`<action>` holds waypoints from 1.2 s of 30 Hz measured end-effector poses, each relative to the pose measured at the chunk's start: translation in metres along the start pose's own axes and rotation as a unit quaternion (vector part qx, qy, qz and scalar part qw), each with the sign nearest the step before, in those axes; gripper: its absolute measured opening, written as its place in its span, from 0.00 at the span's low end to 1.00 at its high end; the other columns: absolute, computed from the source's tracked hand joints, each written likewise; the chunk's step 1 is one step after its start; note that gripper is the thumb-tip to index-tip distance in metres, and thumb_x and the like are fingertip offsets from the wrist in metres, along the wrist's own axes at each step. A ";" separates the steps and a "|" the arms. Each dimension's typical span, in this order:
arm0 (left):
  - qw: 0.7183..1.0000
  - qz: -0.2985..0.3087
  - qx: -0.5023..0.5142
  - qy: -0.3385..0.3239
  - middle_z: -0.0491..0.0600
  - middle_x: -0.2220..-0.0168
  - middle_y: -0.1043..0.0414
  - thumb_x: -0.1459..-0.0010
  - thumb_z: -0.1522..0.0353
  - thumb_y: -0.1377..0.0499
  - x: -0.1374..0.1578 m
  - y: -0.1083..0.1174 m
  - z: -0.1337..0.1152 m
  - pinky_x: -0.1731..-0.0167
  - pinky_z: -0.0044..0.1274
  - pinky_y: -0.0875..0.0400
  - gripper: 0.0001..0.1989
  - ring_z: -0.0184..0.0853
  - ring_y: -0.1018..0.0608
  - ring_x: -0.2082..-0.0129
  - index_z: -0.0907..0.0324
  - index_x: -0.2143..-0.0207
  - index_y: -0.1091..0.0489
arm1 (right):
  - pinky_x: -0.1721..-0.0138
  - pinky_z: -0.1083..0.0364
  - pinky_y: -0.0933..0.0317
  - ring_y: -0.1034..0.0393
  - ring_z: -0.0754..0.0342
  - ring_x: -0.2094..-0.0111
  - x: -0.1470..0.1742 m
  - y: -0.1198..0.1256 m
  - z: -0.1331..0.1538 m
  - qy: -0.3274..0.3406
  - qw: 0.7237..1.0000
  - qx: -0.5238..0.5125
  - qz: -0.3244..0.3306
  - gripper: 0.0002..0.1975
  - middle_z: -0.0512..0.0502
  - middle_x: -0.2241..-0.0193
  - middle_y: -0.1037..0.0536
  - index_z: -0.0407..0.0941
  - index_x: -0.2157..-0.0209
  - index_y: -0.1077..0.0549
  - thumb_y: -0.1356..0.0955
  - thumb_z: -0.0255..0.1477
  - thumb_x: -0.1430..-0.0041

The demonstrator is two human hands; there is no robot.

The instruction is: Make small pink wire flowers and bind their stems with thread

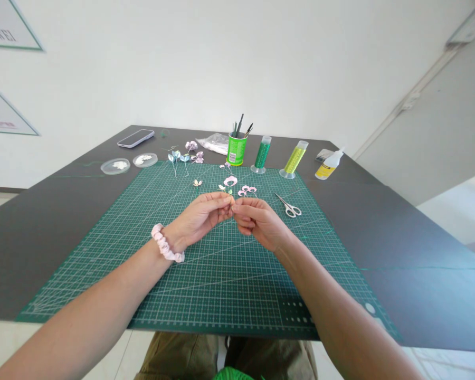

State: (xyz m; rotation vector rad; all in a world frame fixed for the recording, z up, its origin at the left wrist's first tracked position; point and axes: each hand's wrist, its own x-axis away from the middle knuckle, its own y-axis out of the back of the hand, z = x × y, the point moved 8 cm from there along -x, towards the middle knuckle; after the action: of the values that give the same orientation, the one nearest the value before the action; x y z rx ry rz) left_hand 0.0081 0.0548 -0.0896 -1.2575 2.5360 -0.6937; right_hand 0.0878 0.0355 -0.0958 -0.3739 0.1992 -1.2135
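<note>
Over the middle of the cutting mat [206, 285], my left hand [200, 217] and my right hand [259, 219] meet at the fingertips. Both are closed in a pinch, and whatever sits between them is too small and covered to make out. A bit of green leaf [230, 192] shows just above the fingertips; I cannot tell whether it is held. Just beyond lie a pink ring-shaped petal piece [230, 181], several small pink flowers [243, 191] on stems and a small cream-coloured leaf piece [198, 183]. White-handled scissors [292, 209] rest right of my right hand.
At the back stand a green can [236, 149] of pens, a dark green thread spool [262, 155], a yellow-green spool [294, 160] and a glue bottle [329, 165]. Blue flowers [175, 157], two shallow dishes [115, 167], a phone [136, 138] and a plastic bag [215, 143] lie left of them.
</note>
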 end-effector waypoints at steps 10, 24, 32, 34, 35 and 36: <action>1.000 -0.007 -0.028 -0.008 0.44 0.78 0.34 0.50 0.68 0.33 0.001 0.001 -0.002 0.70 0.20 0.37 0.10 0.26 0.34 0.75 0.64 0.79 0.28 | 0.85 0.62 0.55 0.59 0.64 0.85 0.001 -0.002 0.002 0.004 1.000 0.011 0.006 0.12 0.61 0.87 0.46 0.44 0.80 0.30 0.26 0.33 0.54; 0.996 -0.042 -0.076 -0.016 0.44 0.77 0.32 0.50 0.67 0.34 0.002 0.006 -0.003 0.69 0.23 0.39 0.07 0.28 0.35 0.75 0.62 0.76 0.25 | 0.85 0.61 0.55 0.59 0.64 0.85 0.000 0.001 0.005 0.021 0.998 0.053 -0.023 0.12 0.62 0.89 0.47 0.44 0.81 0.30 0.26 0.35 0.55; 0.981 -0.096 -0.150 -0.077 0.43 0.75 0.31 0.52 0.67 0.33 0.004 0.008 -0.013 0.66 0.25 0.39 0.08 0.29 0.33 0.71 0.61 0.76 0.28 | 0.86 0.60 0.53 0.52 0.64 0.85 0.000 0.008 0.011 0.058 0.989 0.108 -0.084 0.13 0.60 0.87 0.41 0.44 0.80 0.29 0.26 0.36 0.54; 0.977 -0.107 -0.165 -0.084 0.43 0.76 0.32 0.53 0.67 0.33 0.004 0.009 -0.014 0.66 0.25 0.39 0.09 0.29 0.33 0.72 0.60 0.77 0.29 | 0.86 0.60 0.54 0.50 0.64 0.85 0.000 0.009 0.011 0.061 0.986 0.123 -0.092 0.13 0.59 0.85 0.39 0.44 0.80 0.29 0.26 0.36 0.54; 0.976 -0.109 -0.169 -0.084 0.43 0.76 0.33 0.53 0.67 0.33 0.004 0.009 -0.014 0.66 0.25 0.40 0.09 0.29 0.34 0.72 0.60 0.77 0.30 | 0.86 0.60 0.54 0.49 0.64 0.85 0.000 0.009 0.012 0.062 0.985 0.132 -0.094 0.13 0.58 0.85 0.38 0.43 0.79 0.29 0.26 0.36 0.54; 0.976 -0.110 -0.171 -0.082 0.43 0.76 0.33 0.53 0.66 0.33 0.004 0.009 -0.013 0.66 0.25 0.40 0.09 0.29 0.34 0.73 0.61 0.78 0.30 | 0.86 0.60 0.54 0.48 0.64 0.85 0.000 0.009 0.012 0.063 0.983 0.140 -0.096 0.13 0.58 0.85 0.37 0.43 0.79 0.29 0.26 0.36 0.54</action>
State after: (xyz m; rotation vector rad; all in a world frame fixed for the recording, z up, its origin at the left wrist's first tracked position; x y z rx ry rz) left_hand -0.0061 0.0603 -0.0827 -1.6484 2.4724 -0.1795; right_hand 0.1001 0.0401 -0.0886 -0.0711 0.0989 -1.4354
